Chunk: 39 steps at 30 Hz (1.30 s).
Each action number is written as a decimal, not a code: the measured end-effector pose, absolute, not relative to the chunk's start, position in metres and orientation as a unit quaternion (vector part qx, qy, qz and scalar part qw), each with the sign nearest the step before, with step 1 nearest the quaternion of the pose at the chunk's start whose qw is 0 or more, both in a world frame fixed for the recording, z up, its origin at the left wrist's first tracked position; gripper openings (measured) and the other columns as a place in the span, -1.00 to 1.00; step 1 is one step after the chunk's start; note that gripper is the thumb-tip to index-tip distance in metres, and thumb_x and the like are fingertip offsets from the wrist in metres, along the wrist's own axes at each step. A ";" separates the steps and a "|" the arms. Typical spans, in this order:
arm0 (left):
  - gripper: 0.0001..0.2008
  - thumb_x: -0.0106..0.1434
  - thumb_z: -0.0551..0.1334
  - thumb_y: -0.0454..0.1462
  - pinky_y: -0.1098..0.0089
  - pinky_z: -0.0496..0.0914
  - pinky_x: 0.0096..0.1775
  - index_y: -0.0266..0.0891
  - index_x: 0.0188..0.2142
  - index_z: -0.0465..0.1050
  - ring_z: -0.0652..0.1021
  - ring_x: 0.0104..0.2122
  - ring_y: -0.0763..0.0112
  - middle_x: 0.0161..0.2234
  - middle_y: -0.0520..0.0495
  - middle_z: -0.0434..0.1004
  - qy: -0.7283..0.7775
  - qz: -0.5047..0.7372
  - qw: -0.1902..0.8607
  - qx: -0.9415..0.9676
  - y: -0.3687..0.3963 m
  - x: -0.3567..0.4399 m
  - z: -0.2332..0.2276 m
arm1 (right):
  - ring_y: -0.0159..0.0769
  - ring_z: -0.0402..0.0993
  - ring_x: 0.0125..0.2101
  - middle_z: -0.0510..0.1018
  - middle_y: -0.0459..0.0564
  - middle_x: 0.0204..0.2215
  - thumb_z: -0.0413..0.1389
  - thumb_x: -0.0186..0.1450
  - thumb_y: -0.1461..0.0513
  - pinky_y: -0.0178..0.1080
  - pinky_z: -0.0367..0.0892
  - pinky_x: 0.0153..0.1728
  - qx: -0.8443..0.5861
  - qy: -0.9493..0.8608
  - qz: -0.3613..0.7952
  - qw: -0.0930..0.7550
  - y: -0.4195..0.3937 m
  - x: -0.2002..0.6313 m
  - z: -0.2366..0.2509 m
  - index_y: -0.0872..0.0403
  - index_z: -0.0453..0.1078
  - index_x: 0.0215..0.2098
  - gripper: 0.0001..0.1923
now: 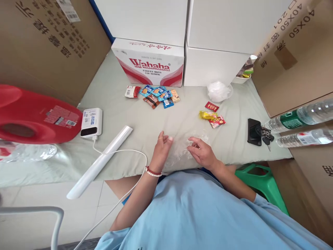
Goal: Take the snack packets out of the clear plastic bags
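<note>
A clear thin plastic bag [182, 147] lies flat on the pale green cloth [125, 107] near the front edge. My left hand [161, 148] rests on the bag's left side, fingers curled upward. My right hand [201, 152] presses on its right side with fingertips touching the film. Beyond my right hand lie three snack packets: a yellow one [207, 115], a small red one [211, 106] and a red-orange one [218, 121]. Farther back sits a cluster of several blue and brown snack packets [158, 96].
A roll of plastic bags [101, 160] lies diagonally at the left, by a white power bank [91, 122] with a cable. A red tub [31, 113] sits far left. White cartons [149, 62], a crumpled bag [218, 91], phone and keys [256, 132], two water bottles [299, 119] surround.
</note>
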State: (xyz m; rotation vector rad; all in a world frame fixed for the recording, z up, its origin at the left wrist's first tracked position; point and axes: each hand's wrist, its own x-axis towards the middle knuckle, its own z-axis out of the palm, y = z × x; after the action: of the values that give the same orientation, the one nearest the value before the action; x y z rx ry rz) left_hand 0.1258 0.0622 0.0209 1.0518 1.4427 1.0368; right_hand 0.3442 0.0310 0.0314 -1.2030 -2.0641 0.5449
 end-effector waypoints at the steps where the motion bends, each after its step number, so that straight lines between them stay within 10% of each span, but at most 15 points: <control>1: -0.40 0.13 0.43 0.06 0.33 0.43 -0.19 -0.22 0.07 0.53 0.60 -0.15 0.23 -0.06 -0.20 0.60 0.608 0.411 0.501 0.458 0.062 0.125 0.020 | -0.25 0.50 -0.24 0.51 0.11 0.13 0.01 0.47 0.22 -0.13 0.52 -0.19 -0.453 -0.796 0.217 0.337 0.033 0.345 0.031 -0.05 0.57 -0.15 -0.74; 6: -0.78 0.14 0.38 -0.11 0.39 0.28 -0.37 -0.21 -0.49 0.54 0.41 -0.49 0.41 -0.54 0.05 0.46 0.620 0.434 0.488 0.434 0.062 0.116 0.018 | -0.25 0.52 -0.20 0.51 0.10 0.12 0.03 0.46 0.19 -0.12 0.55 -0.14 -0.429 -0.810 0.221 0.332 0.052 0.353 0.051 -0.05 0.58 -0.12 -0.75; 12: -0.77 0.30 0.29 -0.07 0.44 0.32 -0.32 -0.19 -0.29 0.48 0.40 -0.45 0.49 -0.42 0.07 0.48 0.606 0.636 0.357 0.318 0.055 0.104 0.033 | -0.24 0.46 -0.26 0.52 0.11 0.06 0.12 0.41 0.25 -0.11 0.52 -0.20 -0.463 -0.799 0.056 0.379 0.046 0.383 0.063 -0.08 0.60 -0.14 -0.80; 19: -0.69 0.12 0.36 -0.15 0.39 0.39 -0.26 -0.21 -0.17 0.46 0.51 -0.33 0.40 -0.30 -0.02 0.53 0.665 0.502 0.450 0.323 0.017 0.090 0.005 | -0.11 0.44 -0.11 0.53 0.12 0.04 0.09 0.39 0.29 -0.01 0.53 -0.16 -0.529 -0.785 0.150 0.287 -0.001 0.416 0.016 -0.08 0.58 -0.11 -0.75; 25: -0.65 0.08 0.25 -0.39 0.30 0.42 -0.17 -0.14 -0.11 0.47 0.50 -0.15 0.27 -0.08 -0.10 0.47 0.673 0.525 0.210 0.478 -0.003 0.092 0.033 | -0.16 0.51 -0.05 0.53 0.09 -0.01 -0.01 0.35 0.30 -0.08 0.51 -0.13 -0.616 -0.634 0.255 0.392 0.015 0.441 0.020 -0.01 0.51 -0.12 -0.73; 30: -0.78 0.30 0.17 -0.36 0.16 0.43 0.00 -0.13 -0.17 0.57 0.58 -0.10 0.17 -0.13 -0.16 0.62 0.492 0.397 0.231 0.740 0.023 0.140 0.049 | -0.16 0.53 -0.22 0.56 0.14 -0.05 0.07 0.39 0.07 -0.12 0.45 -0.21 -0.678 -0.586 0.212 0.390 0.059 0.426 0.023 0.04 0.45 0.06 -0.64; 39: -0.42 0.46 0.00 -0.11 -0.21 -0.12 0.38 -0.25 0.40 0.21 0.20 0.42 -0.03 0.44 -0.33 0.14 0.585 0.164 0.145 0.781 0.071 0.140 -0.024 | -0.18 0.52 -0.35 0.58 -0.04 -0.35 0.11 0.33 0.18 -0.17 0.37 -0.25 -0.728 -0.598 0.221 0.253 0.058 0.422 -0.023 0.07 0.31 0.28 -0.46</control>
State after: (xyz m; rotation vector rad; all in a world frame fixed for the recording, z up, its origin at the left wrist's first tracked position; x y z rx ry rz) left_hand 0.1398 0.0713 -0.0243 2.2481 1.6859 0.4732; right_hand 0.4224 0.0583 -0.0227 -1.9779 -1.6264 0.6002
